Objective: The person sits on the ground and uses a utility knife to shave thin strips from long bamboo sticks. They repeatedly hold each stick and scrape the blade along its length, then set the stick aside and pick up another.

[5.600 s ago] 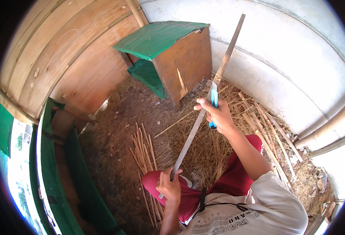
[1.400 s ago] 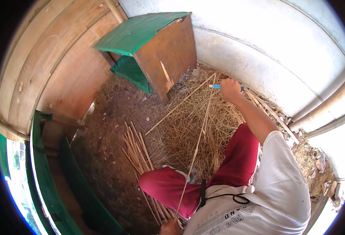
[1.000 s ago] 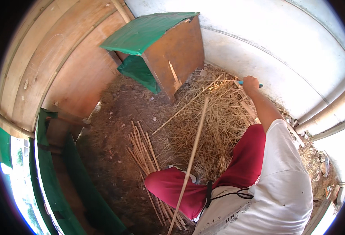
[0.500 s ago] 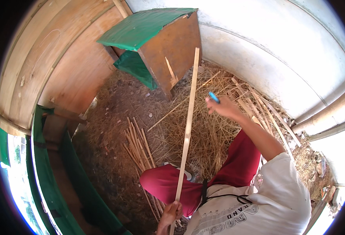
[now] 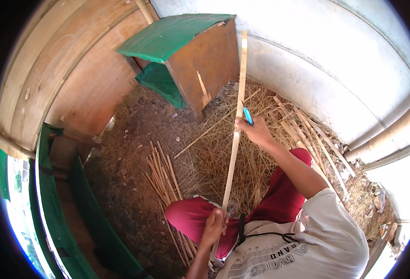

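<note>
A long pale bamboo strip [image 5: 233, 158] slants up from my lap toward the white wall. Near its lower end my left hand [image 5: 213, 225] is closed around it, just above my bent knee. My right hand [image 5: 255, 130] grips a blue-handled cutter knife [image 5: 247, 116] at the strip's upper half. The knife's dark tip points up beside the strip, and my right fingertips meet the strip's edge. Whether the blade touches the bamboo cannot be made out. Thin shavings [image 5: 235, 158] lie beneath on the ground.
Cut strips lie in a bundle [image 5: 162, 174] by my left knee. More split bamboo pieces [image 5: 314, 135] rest along the white wall [image 5: 302, 60]. A wooden box with a green cover [image 5: 177, 37] stands ahead. Green-lined wooden boards [image 5: 82, 200] run along the left.
The strip has shifted up and to the right, along with my left hand. My right hand has come left and down, bringing the cutter knife to the strip.
</note>
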The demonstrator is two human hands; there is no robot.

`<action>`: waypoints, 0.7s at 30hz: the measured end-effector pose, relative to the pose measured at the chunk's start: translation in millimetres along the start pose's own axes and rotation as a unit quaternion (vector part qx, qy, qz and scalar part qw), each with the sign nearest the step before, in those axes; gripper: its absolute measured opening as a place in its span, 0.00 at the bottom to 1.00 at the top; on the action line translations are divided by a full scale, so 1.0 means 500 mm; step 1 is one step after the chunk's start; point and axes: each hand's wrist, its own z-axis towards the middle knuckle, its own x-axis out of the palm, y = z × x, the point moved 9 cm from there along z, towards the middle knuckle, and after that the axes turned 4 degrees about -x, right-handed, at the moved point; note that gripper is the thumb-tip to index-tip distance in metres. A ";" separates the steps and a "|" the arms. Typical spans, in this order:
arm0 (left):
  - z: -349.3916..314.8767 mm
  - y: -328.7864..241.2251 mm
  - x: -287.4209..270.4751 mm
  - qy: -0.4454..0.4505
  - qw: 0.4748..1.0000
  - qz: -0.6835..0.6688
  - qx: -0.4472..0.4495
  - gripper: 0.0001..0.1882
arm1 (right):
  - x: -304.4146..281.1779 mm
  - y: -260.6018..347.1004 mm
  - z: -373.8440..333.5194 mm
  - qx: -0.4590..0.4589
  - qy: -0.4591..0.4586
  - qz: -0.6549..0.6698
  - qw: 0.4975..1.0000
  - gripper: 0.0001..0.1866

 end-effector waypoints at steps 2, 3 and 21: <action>0.006 -0.008 -0.018 -0.071 0.991 0.093 0.064 0.23 | -0.005 0.018 0.002 0.003 0.012 -0.004 1.000 0.20; 0.005 -0.018 -0.022 -0.108 0.974 0.169 0.109 0.22 | -0.003 0.030 0.004 -0.014 0.025 -0.012 1.000 0.21; -0.011 -0.057 0.005 -0.193 0.914 0.318 0.162 0.25 | 0.032 0.020 -0.008 0.023 0.076 0.038 0.996 0.24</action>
